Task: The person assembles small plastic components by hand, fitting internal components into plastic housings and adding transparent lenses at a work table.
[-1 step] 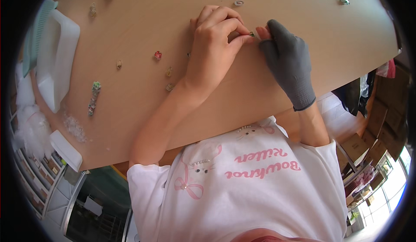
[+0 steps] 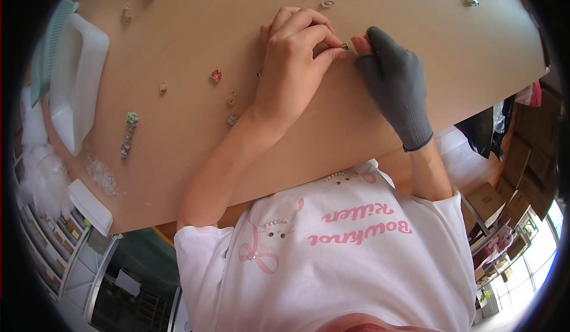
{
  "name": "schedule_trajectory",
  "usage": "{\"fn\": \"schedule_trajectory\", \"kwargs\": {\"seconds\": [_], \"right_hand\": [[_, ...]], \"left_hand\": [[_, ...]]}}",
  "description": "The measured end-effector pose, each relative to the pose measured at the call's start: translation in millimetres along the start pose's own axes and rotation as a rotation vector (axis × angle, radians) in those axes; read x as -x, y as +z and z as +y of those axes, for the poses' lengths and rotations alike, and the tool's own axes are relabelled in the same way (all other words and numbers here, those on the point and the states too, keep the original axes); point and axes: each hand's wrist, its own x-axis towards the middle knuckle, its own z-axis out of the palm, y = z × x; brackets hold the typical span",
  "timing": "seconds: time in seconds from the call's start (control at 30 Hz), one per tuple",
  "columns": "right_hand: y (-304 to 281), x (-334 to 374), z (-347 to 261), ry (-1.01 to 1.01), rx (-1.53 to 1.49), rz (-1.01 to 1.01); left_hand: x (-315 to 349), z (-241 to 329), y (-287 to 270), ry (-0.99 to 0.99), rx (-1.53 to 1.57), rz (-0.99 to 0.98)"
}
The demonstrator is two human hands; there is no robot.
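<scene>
A bare left hand (image 2: 291, 62) is reaching into the upper centre of the frame, its thumb and forefinger pinching a tiny, shiny green piece (image 2: 345, 46) just above the smooth, pale wood-toned tabletop (image 2: 285, 168). Close by on the right, a right hand (image 2: 396, 79) is wearing a matte grey knitted glove with a ribbed cuff, bare fingertips showing at its end; it is curling inward beside the green piece, and I cannot tell whether it is gripping anything. Left of centre, a glossy red petal-shaped piece (image 2: 216, 76) is lying flat, while a knobbly stick-like cluster of green, pink and white bits (image 2: 128, 135) is resting at the left. A small pale oval ring (image 2: 327, 3) is lying at the top centre, and a faceted green-silver piece (image 2: 472, 2) is glinting at the upper right. At the left edge, a smooth white plastic tub (image 2: 80, 88) is standing against a ribbed mint-green plastic piece (image 2: 52, 53), with clear, crumbly granules (image 2: 102, 176) spreading below. Hardly anything is differing from the earlier frame: both hands are keeping their pose, and the scattered pieces are staying put.
</scene>
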Motion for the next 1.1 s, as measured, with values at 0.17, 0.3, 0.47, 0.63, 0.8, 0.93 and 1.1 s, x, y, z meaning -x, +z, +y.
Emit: {"fn": "schedule_trajectory", "kwargs": {"seconds": [0.17, 0.3, 0.47, 0.63, 0.8, 0.93, 1.1], "right_hand": [[0, 1, 4, 0.024, -0.062, 0.012], [-1, -2, 3, 0.005, -0.041, 0.045], [-7, -6, 11, -0.126, -0.022, -0.079], [-18, -14, 19, -0.016, -0.227, -0.231], [-14, -10, 17, 0.096, -0.307, -0.223], [-10, -12, 14, -0.100, -0.126, -0.131], [-11, -13, 16, -0.123, -0.113, -0.137]], "left_hand": [[-3, 0, 2, 0.022, -0.018, 0.008], [-4, 0, 2, 0.028, -0.036, 0.001], [-5, -2, 1, 0.022, -0.027, 0.002], [-4, -1, -2, 0.027, -0.034, -0.007], [-3, -2, 0, 0.017, -0.020, -0.016], [-3, -6, -1, 0.034, -0.026, -0.010], [-5, -1, -1, 0.014, -0.027, -0.008]]}}
